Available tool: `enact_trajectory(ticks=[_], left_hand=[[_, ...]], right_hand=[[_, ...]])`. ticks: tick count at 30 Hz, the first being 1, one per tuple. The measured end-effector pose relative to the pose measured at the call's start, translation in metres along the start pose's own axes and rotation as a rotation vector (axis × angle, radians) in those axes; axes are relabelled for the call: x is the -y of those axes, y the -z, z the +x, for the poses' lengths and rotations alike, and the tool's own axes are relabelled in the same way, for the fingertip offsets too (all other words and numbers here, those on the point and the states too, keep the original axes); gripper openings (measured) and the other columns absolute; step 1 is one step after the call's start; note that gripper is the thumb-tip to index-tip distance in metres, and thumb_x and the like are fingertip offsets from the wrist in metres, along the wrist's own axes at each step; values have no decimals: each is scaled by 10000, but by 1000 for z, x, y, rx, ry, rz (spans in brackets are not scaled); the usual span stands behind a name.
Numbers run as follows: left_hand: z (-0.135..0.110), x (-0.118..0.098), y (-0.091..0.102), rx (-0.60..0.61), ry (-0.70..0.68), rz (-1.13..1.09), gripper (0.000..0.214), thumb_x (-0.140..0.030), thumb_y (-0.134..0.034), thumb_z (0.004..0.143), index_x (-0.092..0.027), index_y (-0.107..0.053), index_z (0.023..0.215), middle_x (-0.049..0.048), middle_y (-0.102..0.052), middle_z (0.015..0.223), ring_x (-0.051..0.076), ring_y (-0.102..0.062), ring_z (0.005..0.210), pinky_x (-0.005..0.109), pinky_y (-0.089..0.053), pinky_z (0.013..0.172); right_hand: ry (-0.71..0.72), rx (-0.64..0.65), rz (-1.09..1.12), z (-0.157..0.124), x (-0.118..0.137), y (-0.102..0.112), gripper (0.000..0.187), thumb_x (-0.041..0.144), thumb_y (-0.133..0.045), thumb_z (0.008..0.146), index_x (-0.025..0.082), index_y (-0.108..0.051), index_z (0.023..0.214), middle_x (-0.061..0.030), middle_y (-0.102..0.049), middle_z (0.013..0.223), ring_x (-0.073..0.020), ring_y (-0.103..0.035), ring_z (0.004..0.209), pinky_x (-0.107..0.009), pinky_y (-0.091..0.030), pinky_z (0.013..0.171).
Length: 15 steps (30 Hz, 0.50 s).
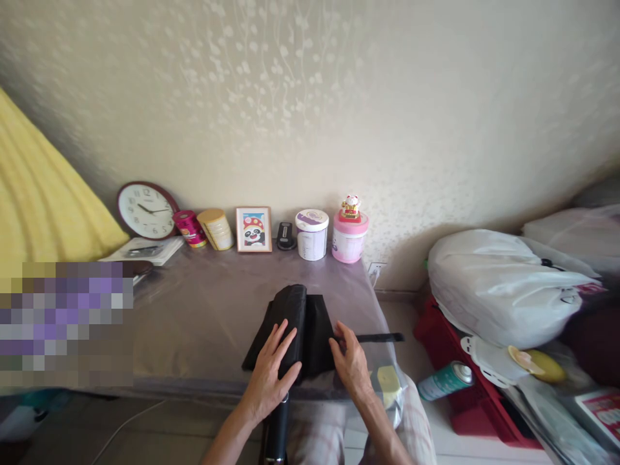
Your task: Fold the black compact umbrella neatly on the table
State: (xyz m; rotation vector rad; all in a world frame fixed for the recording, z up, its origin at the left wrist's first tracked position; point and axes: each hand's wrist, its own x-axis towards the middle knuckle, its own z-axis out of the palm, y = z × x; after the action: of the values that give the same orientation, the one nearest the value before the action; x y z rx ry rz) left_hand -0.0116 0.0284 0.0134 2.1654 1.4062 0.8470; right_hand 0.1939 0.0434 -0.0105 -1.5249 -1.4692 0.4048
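Note:
A black folding umbrella (290, 303) lies furled loosely on the table, its cloth in loose folds. Its black handle (276, 429) points toward me and juts past the table's front edge. My left hand (271, 371) rests on the rolled part of the cloth with fingers stretched out and thumb apart. At the right edge of the cloth, my right hand (351, 358) has bent fingers, with thumb and forefinger close together on the fabric. A black strap (380, 338) sticks out to the right from behind that hand.
Along the wall stand a clock (148, 210), a pink can (190, 229), a yellow-lidded tub (216, 229), a panda picture (254, 230), a small black device (285, 236) and two tubs, one topped by a cat figurine (351, 206). A red bin (465, 387) and spray can (445, 381) are right.

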Motion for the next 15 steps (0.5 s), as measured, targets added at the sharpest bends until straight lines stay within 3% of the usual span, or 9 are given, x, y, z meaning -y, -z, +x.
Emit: enact_trajectory(ticks=[5,12,15], left_hand=[[0,3,-2,-8,1,-5,562,-272,-430,900,-335,-209,1413,-5,-138,1520,257,-112,1386,481,-219,1101],[-2,4,-2,-8,12,20,559,-291,-397,916,-340,-164,1422,-5,-130,1521,257,-118,1385,492,-216,1099],[-3,5,-2,-15,8,26,563,-293,-405,912,-343,-169,1421,-3,-141,1519,264,-123,1384,499,-217,1097]], right_hand=[[-32,23,130,2,9,-2,377,304,-492,808,151,-546,1148,-108,-636,1035,-197,-624,885,-356,-524,783],[-222,14,249,6,10,-2,392,370,-590,740,172,-601,1078,-99,-660,1041,-220,-641,871,-369,-522,776],[-314,75,387,10,17,0,423,411,-629,715,169,-623,1062,-84,-688,947,-230,-646,862,-373,-514,799]])
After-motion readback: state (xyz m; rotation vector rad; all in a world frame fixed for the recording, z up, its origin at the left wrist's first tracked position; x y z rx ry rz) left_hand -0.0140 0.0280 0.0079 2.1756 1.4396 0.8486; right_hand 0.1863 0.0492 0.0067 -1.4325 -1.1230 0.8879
